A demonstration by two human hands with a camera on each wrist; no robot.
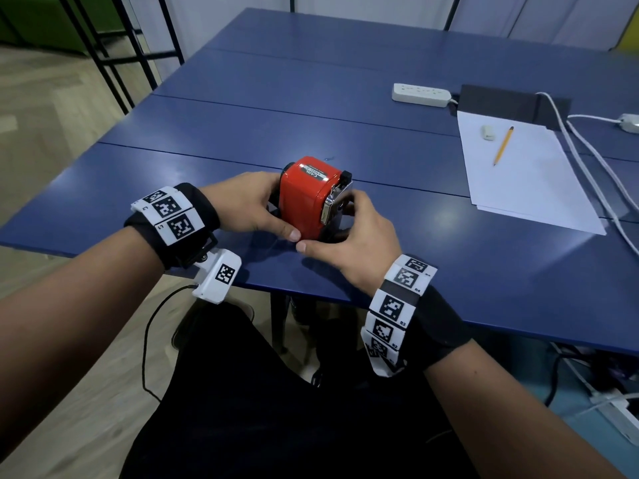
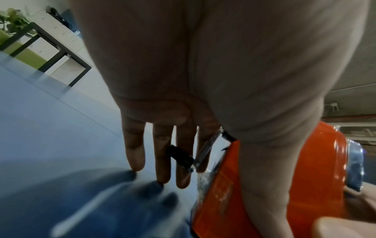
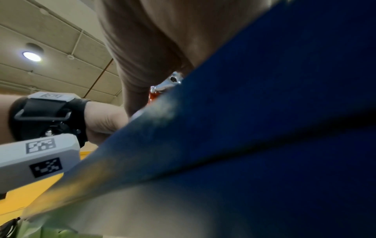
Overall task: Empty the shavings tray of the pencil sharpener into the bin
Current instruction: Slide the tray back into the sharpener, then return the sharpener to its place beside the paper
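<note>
A red pencil sharpener (image 1: 304, 191) stands on the blue table (image 1: 242, 115) near its front edge, chrome pencil clamp facing right. My left hand (image 1: 256, 209) holds its left end, thumb lying along the near red side (image 2: 264, 177). Its fingers (image 2: 160, 153) reach down past the black crank handle (image 2: 180, 154) to the tabletop. My right hand (image 1: 342, 233) grips the clamp end, with fingers curled over the chrome front and the thumb at the dark base. The shavings tray itself is hidden by the hands. In the right wrist view only a sliver of the sharpener (image 3: 153, 95) shows. No bin is in view.
To the right lie white paper sheets (image 1: 525, 174) with a yellow pencil (image 1: 503, 145) and a white eraser (image 1: 487, 132). A white power strip (image 1: 421, 95) and white cables (image 1: 587, 160) are beyond. My lap is under the table edge; a black frame stands at the left.
</note>
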